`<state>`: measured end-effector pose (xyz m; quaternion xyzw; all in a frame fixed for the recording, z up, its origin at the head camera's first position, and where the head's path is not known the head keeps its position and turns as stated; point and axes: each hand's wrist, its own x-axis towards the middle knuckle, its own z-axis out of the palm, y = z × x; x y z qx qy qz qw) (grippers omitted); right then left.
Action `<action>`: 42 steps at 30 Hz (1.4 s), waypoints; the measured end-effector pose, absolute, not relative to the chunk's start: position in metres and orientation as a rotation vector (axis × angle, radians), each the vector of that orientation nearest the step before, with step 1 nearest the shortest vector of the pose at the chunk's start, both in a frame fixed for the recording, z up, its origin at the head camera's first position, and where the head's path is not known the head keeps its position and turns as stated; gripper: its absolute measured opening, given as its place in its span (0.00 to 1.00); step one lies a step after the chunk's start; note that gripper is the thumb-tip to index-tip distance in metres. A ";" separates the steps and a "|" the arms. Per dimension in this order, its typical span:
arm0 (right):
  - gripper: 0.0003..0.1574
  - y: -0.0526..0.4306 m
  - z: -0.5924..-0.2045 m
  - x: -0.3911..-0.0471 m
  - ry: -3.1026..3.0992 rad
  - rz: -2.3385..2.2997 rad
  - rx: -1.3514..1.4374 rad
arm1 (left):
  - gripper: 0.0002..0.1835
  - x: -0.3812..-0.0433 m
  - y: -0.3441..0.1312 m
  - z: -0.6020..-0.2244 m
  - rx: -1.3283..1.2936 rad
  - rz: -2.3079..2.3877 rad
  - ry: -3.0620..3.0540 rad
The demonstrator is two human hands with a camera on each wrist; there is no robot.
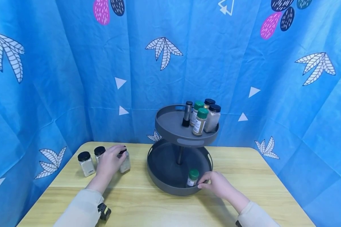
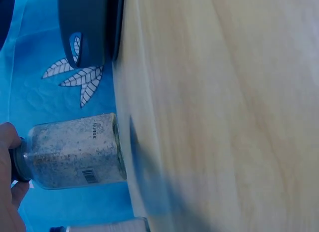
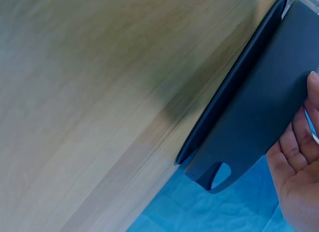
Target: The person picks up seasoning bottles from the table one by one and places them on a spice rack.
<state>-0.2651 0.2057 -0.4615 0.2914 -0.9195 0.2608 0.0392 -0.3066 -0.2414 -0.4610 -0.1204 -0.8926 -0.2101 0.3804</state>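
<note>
My left hand (image 1: 110,160) grips a clear jar (image 1: 125,164) by its black lid, at the left of the table. In the left wrist view, pale speckled grains fill this jar (image 2: 75,151); I cannot tell whether its base touches the wood. My right hand (image 1: 216,183) pinches the right front rim of the lower tray on a dark grey two-tier turntable rack (image 1: 166,186). The thumb lies against the tray's outer wall in the right wrist view. Just inside that rim stands a green-capped spice bottle (image 1: 192,178).
Two more black-lidded jars, one at the far left (image 1: 86,164) and one partly behind my left hand (image 1: 99,152), stand on the wooden table (image 1: 147,211). The upper tray (image 1: 170,124) carries several spice bottles and a dark grinder-like cylinder (image 1: 187,114). A blue curtain (image 1: 216,63) hangs behind.
</note>
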 end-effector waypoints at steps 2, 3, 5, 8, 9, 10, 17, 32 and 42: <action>0.03 0.206 -0.461 -0.265 -2.818 0.798 0.894 | 0.12 -0.304 -0.239 -0.459 -0.319 -0.530 -2.265; 0.03 0.205 -0.461 -0.265 -2.817 0.797 0.893 | 0.12 -0.304 -0.238 -0.458 -0.324 -0.528 -2.259; 0.04 0.205 -0.462 -0.265 -2.816 0.797 0.893 | 0.11 -0.301 -0.236 -0.457 -0.335 -0.528 -2.245; 0.03 0.205 -0.461 -0.265 -2.816 0.799 0.894 | 0.11 -0.298 -0.234 -0.454 -0.349 -0.529 -2.233; 0.03 0.205 -0.461 -0.265 -2.816 0.801 0.894 | 0.12 -0.297 -0.233 -0.454 -0.354 -0.526 -2.231; 0.03 0.205 -0.462 -0.265 -2.817 0.803 0.893 | 0.12 -0.296 -0.233 -0.454 -0.360 -0.524 -2.228; 0.03 0.205 -0.462 -0.265 -2.815 0.801 0.888 | 0.12 -0.290 -0.229 -0.454 -0.445 -0.505 -2.174; 0.03 0.205 -0.463 -0.266 -2.796 0.783 0.896 | 0.13 -0.279 -0.206 -0.438 -0.627 -0.517 -2.000; 0.03 0.206 -0.464 -0.266 -2.797 0.790 0.902 | 0.12 -0.272 -0.192 -0.433 -0.683 -0.536 -1.988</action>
